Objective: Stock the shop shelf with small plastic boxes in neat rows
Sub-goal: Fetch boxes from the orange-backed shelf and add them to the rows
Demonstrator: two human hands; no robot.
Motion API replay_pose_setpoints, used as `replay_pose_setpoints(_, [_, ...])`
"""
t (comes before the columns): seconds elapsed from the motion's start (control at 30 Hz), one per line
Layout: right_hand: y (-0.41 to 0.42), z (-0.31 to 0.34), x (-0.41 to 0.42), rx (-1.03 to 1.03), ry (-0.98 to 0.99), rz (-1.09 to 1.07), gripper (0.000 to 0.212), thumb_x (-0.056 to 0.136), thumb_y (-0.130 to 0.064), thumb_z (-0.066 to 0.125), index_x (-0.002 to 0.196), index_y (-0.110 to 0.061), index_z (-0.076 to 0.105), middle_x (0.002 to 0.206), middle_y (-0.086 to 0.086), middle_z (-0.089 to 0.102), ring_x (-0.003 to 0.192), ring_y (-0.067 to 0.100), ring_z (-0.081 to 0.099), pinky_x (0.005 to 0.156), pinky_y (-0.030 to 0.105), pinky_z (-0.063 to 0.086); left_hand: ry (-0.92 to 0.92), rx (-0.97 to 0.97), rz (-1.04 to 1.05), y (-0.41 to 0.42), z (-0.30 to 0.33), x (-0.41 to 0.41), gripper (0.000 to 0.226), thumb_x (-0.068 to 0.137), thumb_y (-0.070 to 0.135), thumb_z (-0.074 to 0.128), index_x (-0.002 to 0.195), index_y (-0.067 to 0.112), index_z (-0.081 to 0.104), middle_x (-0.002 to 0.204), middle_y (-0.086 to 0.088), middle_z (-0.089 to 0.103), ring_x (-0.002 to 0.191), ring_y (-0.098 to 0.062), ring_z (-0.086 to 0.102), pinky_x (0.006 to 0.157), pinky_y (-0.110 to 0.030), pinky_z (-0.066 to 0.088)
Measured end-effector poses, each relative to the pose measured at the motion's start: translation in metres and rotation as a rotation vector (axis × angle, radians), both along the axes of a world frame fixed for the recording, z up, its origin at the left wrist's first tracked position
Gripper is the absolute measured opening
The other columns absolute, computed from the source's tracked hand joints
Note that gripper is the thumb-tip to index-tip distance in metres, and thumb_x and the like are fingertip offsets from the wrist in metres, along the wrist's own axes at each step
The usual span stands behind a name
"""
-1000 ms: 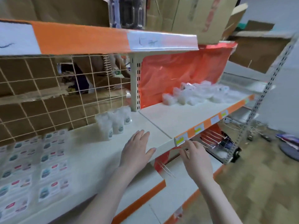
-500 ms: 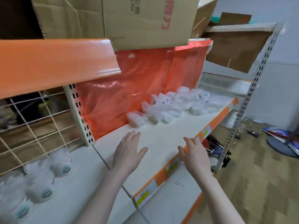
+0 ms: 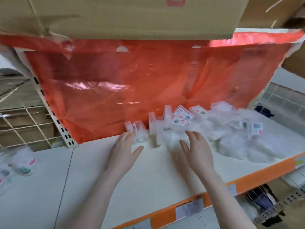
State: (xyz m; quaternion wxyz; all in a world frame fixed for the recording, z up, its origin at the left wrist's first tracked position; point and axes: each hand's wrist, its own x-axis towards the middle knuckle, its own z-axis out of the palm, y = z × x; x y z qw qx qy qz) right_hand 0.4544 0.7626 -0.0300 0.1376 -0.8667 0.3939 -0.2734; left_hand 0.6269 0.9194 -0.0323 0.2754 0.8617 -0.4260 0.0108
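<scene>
hands, two, left hand (image 3: 123,152) and right hand (image 3: 197,152), fingers spread, plastic boxes (image 3: 166,124) uncountable on shelf (image 3: 156,176)

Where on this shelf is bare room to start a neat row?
Free: the shelf left of the left hand, from the red sheet to the orange front edge. Also bare between the forearms. Crowded: the heap of plastic boxes beyond the right hand.

The shelf (image 3: 148,176) looks like smooth, matt cream-painted metal. Behind it hangs a glossy, crinkled orange plastic sheet (image 3: 140,83). On the shelf, the small boxes (image 3: 166,119) are clear, shiny plastic. Above it sits dull brown cardboard (image 3: 115,14).
</scene>
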Motion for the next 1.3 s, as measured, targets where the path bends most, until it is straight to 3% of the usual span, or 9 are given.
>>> replay_pose_setpoints(0.23, [-0.033, 0.015, 0.052, -0.017, -0.120, 0.191, 0.038, 0.090, -0.023, 0.056, 0.123, -0.004, 0.054, 0.114, 0.014, 0.059, 0.107, 0.032, 0.052, 0.083, 0.037, 0.040, 0.022, -0.003, 0.193, -0.001, -0.002, 0.005, 0.057, 0.092, 0.040, 0.054, 0.142, 0.019, 0.037, 0.152, 0.002, 0.029, 0.142, -0.012, 0.019, 0.109, -0.025, 0.019])
replay_pose_setpoints(0.5, [-0.042, 0.024, 0.093, -0.008, -0.125, 0.167, 0.039, 0.090, -0.030, 0.055, 0.119, -0.003, 0.055, 0.109, 0.015, 0.059, 0.104, 0.033, 0.052, 0.078, 0.039, 0.040, 0.007, 0.003, 0.231, -0.005, 0.001, 0.019, 0.062, 0.093, 0.043, 0.052, 0.145, 0.017, 0.033, 0.155, 0.002, 0.024, 0.143, -0.013, 0.017, 0.113, -0.027, 0.017])
replay_pose_setpoints(0.67, [-0.051, 0.020, 0.094, 0.045, -0.109, 0.142, 0.029, 0.086, -0.017, 0.056, 0.112, -0.005, 0.058, 0.102, 0.013, 0.061, 0.098, 0.032, 0.053, 0.073, 0.038, 0.040, 0.017, -0.021, 0.183, -0.019, 0.001, 0.025, 0.058, 0.092, 0.039, 0.054, 0.144, 0.021, 0.035, 0.148, 0.002, 0.034, 0.136, -0.014, 0.028, 0.104, -0.023, 0.024])
replay_pose_setpoints(0.83, [-0.056, 0.020, 0.080, 0.108, -0.174, 0.098, 0.029, 0.081, -0.006, 0.053, 0.108, -0.003, 0.062, 0.093, 0.015, 0.066, 0.090, 0.033, 0.058, 0.072, 0.039, 0.044, 0.037, -0.004, 0.133, -0.037, 0.000, 0.033, 0.062, 0.091, 0.037, 0.056, 0.146, 0.021, 0.032, 0.152, 0.008, 0.028, 0.138, -0.011, 0.027, 0.107, -0.021, 0.021])
replay_pose_setpoints(0.93, [-0.058, 0.021, 0.078, 0.138, -0.180, 0.100, 0.027, 0.082, -0.012, 0.052, 0.105, -0.002, 0.063, 0.090, 0.015, 0.066, 0.087, 0.031, 0.058, 0.073, 0.039, 0.047, 0.053, -0.001, 0.123, -0.042, -0.003, 0.034, 0.061, 0.092, 0.036, 0.056, 0.146, 0.020, 0.032, 0.154, 0.007, 0.026, 0.139, -0.011, 0.026, 0.108, -0.022, 0.021])
replay_pose_setpoints(1.03, [-0.059, 0.026, 0.083, 0.169, -0.211, 0.060, 0.032, 0.088, -0.034, 0.053, 0.099, -0.007, 0.065, 0.086, 0.010, 0.066, 0.088, 0.027, 0.060, 0.070, 0.034, 0.045, 0.060, 0.005, 0.118, -0.044, -0.007, 0.035, 0.062, 0.092, 0.036, 0.055, 0.147, 0.021, 0.030, 0.155, 0.008, 0.021, 0.140, -0.011, 0.024, 0.108, -0.025, 0.023])
replay_pose_setpoints(1.13, [-0.060, 0.029, 0.088, 0.224, -0.182, 0.030, 0.045, 0.087, -0.049, 0.051, 0.110, -0.013, 0.064, 0.092, 0.003, 0.067, 0.095, 0.023, 0.061, 0.073, 0.032, 0.045, 0.073, -0.003, 0.120, -0.046, -0.010, 0.035, 0.062, 0.092, 0.036, 0.054, 0.147, 0.023, 0.029, 0.156, 0.010, 0.018, 0.140, -0.011, 0.025, 0.107, -0.026, 0.026])
replay_pose_setpoints(1.2, [-0.062, 0.030, 0.091, 0.269, -0.197, 0.014, 0.044, 0.086, -0.046, 0.051, 0.112, -0.013, 0.063, 0.087, 0.001, 0.066, 0.092, 0.023, 0.061, 0.072, 0.032, 0.044, 0.073, -0.016, 0.118, -0.046, -0.011, 0.036, 0.060, 0.093, 0.035, 0.054, 0.147, 0.023, 0.030, 0.156, 0.010, 0.019, 0.139, -0.011, 0.026, 0.105, -0.024, 0.026])
replay_pose_setpoints(1.3, [-0.061, 0.031, 0.089, 0.318, -0.221, 0.008, 0.040, 0.083, -0.030, 0.057, 0.119, -0.014, 0.061, 0.099, 0.005, 0.069, 0.094, 0.024, 0.061, 0.075, 0.032, 0.045, 0.108, -0.075, 0.108, -0.046, -0.012, 0.039, 0.056, 0.093, 0.028, 0.057, 0.144, 0.019, 0.037, 0.154, 0.010, 0.024, 0.138, -0.008, 0.029, 0.103, -0.021, 0.027])
